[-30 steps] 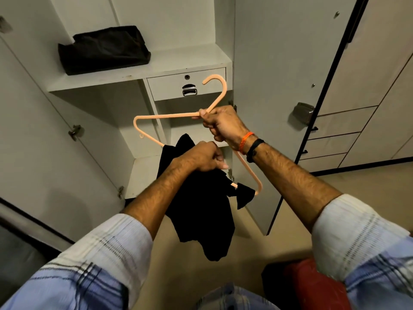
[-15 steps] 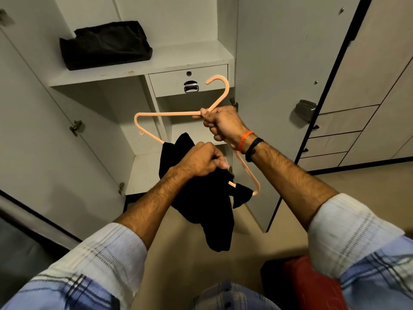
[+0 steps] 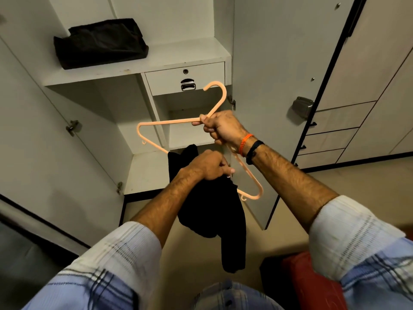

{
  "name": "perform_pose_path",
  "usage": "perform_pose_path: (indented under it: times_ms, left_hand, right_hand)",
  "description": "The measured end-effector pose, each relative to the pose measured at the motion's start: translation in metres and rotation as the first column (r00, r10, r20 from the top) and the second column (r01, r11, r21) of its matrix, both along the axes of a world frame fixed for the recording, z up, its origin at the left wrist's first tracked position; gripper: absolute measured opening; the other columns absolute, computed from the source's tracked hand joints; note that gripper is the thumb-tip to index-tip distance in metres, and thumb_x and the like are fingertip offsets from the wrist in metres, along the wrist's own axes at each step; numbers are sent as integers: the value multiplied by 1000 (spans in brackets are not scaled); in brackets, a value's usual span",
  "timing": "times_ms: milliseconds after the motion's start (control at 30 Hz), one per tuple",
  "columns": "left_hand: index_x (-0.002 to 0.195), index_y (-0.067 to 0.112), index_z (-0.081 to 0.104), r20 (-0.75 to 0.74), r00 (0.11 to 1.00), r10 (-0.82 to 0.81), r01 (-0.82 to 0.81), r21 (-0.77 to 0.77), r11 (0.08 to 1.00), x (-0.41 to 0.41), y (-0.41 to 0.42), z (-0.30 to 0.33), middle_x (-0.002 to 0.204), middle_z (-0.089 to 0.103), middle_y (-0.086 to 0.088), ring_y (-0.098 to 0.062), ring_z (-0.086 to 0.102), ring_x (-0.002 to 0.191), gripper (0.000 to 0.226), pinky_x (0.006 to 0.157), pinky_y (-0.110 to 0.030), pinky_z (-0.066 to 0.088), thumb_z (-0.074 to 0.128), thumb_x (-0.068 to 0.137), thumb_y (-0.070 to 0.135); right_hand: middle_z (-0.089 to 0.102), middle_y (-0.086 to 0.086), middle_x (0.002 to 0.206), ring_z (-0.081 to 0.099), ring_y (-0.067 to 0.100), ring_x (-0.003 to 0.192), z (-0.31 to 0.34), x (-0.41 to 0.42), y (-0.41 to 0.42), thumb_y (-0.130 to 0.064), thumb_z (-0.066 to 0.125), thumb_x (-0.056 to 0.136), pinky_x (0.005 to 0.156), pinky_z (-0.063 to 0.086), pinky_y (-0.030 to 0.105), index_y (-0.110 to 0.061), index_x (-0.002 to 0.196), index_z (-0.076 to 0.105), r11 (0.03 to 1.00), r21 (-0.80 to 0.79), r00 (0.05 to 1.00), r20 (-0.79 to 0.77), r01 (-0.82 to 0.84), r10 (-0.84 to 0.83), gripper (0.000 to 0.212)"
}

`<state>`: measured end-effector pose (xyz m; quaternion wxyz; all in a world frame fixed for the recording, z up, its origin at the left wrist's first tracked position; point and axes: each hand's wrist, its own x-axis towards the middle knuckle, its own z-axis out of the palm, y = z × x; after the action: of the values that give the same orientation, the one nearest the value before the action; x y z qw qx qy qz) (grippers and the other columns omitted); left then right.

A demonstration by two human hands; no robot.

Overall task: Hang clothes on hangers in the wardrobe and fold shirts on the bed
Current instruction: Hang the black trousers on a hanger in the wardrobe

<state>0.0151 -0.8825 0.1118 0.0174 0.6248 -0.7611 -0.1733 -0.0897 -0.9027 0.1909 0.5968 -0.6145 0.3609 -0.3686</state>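
A peach plastic hanger [image 3: 169, 122] is held tilted in front of the open wardrobe. My right hand [image 3: 223, 128] grips it at the neck, just below the hook. A black garment [image 3: 212, 211] hangs over the hanger's lower bar and droops toward the floor. My left hand [image 3: 210, 165] grips the top of that black garment right by the bar. The bar itself is mostly hidden behind the cloth and my left hand.
The wardrobe shelf [image 3: 183, 54] carries a folded black cloth [image 3: 100, 42]. Below it sits a small drawer [image 3: 185, 77] with a metal handle. An open wardrobe door [image 3: 279, 86] stands to the right. A red object [image 3: 312, 280] lies at the lower right.
The black garment has been drawn further over the bar and now hangs longer and narrower. Both hands stay in nearly the same places.
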Motion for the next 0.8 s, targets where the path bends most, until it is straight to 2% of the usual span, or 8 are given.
perform_pose_path:
  times_ms: [100,200,267,367,467,567,667,800]
  left_hand:
    - [86,22,73,-106,994,3,-13,-96,995,3,10,3,70,60,12,-19,63,78,40,76,-34,50,47,96,51]
    - [94,22,73,-55,998,-20,14,-118,993,3,20,11,84,68,2,-22,64,86,38,81,-37,50,45,98,46]
    - [99,21,73,-48,998,-31,27,-90,996,3,23,15,93,70,-1,-21,64,90,33,83,-36,50,49,99,43]
    - [104,22,73,-145,989,-8,-4,-82,997,5,27,17,99,71,3,-13,64,93,25,90,-38,53,60,95,41]
    - [103,18,73,-278,960,-11,-92,-355,930,15,39,7,103,72,4,-11,63,97,19,93,-37,52,67,92,32]
    - [102,14,71,-395,918,23,-296,-647,703,31,54,-7,105,68,-1,-14,59,102,18,94,-33,47,70,89,26]
    - [110,14,65,-494,849,184,-487,-600,635,46,61,-21,115,58,-2,-14,49,111,32,98,-26,38,73,86,31]
    - [109,12,62,-524,791,315,-585,-499,640,54,64,-28,117,53,-6,-20,52,110,37,98,-35,47,78,80,29]
  right_hand:
    - [35,-1,58,23,8,45,0,-3,-1,-20,50,102,38,18,20,2,104,70,1000,15,1000,17,2,-2,29]
    - [35,-1,59,23,8,45,0,-2,-4,-20,50,102,39,18,20,1,104,70,1000,25,1000,22,2,-3,29]
    - [35,-1,59,23,8,46,-2,0,-6,-20,50,103,39,18,20,1,106,70,999,36,1000,22,1,-1,29]
    - [34,-2,60,22,9,48,-3,2,-9,-21,50,103,40,18,21,1,108,70,999,43,1000,25,-4,3,30]
    - [35,-2,61,23,9,49,-1,2,-11,-21,50,103,41,18,21,-1,106,71,999,42,1000,21,-3,2,29]
    - [35,-1,61,23,10,49,0,1,-14,-21,49,103,41,19,21,-2,104,70,999,38,1000,20,2,-3,28]
    - [36,-2,61,24,8,48,1,0,-17,-21,48,103,40,20,20,-3,104,70,999,49,1000,26,-1,0,28]
    - [36,-2,61,24,8,47,1,2,-21,-21,49,103,38,21,18,-2,106,70,998,61,1000,15,-4,3,29]
